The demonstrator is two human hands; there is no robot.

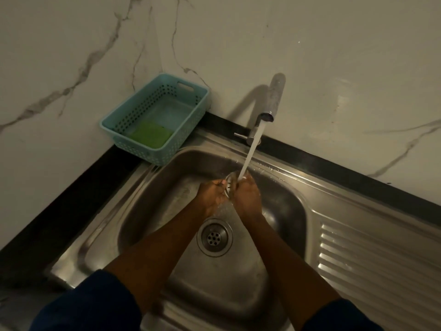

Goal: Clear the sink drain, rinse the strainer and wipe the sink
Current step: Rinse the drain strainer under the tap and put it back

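Okay, far left: a marble-veined wall (71,68) meets a dark bench (59,211) in the corner. A teal perforated basket (140,152) sits in that corner, its near end over the sink's rim, with a green pad (150,134) lying flat inside at the near end. Next is the steel sink (162,194), basin wet. Both forearms reach in from the bottom edge, with a dark blue sleeve (95,302) on the left one.

The left hand (212,191) is raised over the back half of the basin, grip closed on the left edge of the strainer (229,185). The strainer is round and metal, held between the two hands, above the basin floor and right under the running water (250,151). The right hand (247,194) takes the strainer's right side, grip curled round it. How its fingertips lie I cannot tell.

The drain (214,237) sits open below the wrists, its holed centre bare. The tap (272,103) stands at the sink's back rim, spout arched forward, stream hitting the top of the strainer. A ribbed draining board (370,259) is on the right.
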